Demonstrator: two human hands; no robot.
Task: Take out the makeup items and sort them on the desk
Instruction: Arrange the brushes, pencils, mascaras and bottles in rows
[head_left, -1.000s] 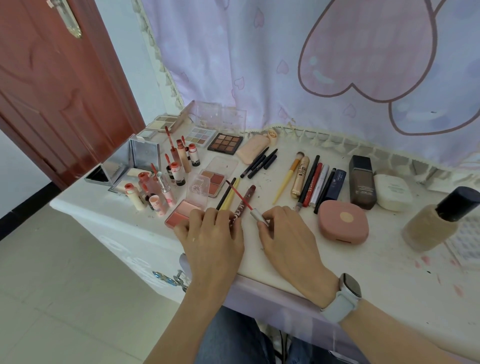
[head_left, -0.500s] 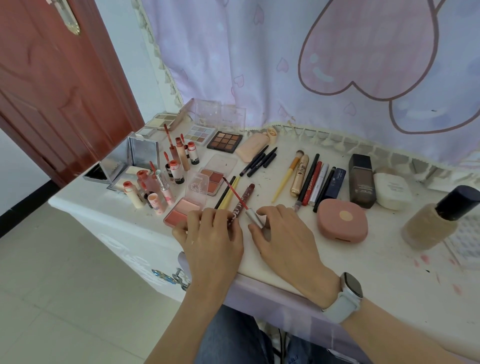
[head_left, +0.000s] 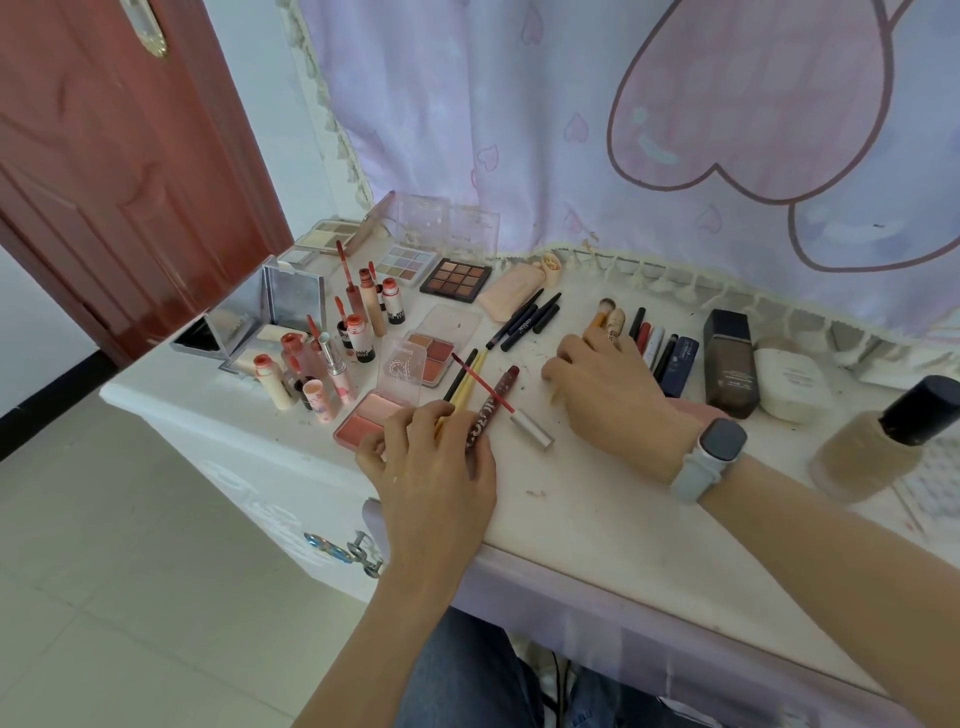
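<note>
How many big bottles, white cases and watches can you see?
Bottles: 2, the dark bottle and the tan bottle
White case: 1
Watch: 1
Total: 4

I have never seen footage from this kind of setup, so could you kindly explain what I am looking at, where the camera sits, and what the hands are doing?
There is no machine here: a person wears a wide-angle camera on the head, looking down at their own two bare hands, so there is only this one view.

The white desk is covered with sorted makeup: lip glosses, an eyeshadow palette, an open blush compact, pencils and a foundation bottle.

The left hand rests at the near ends of a dark red tube and some yellow pencils; whether it grips them I cannot tell. The right hand, with a watch on its wrist, reaches among the pens; its fingertips are hidden. A red lip wand lies free between the hands.
</note>
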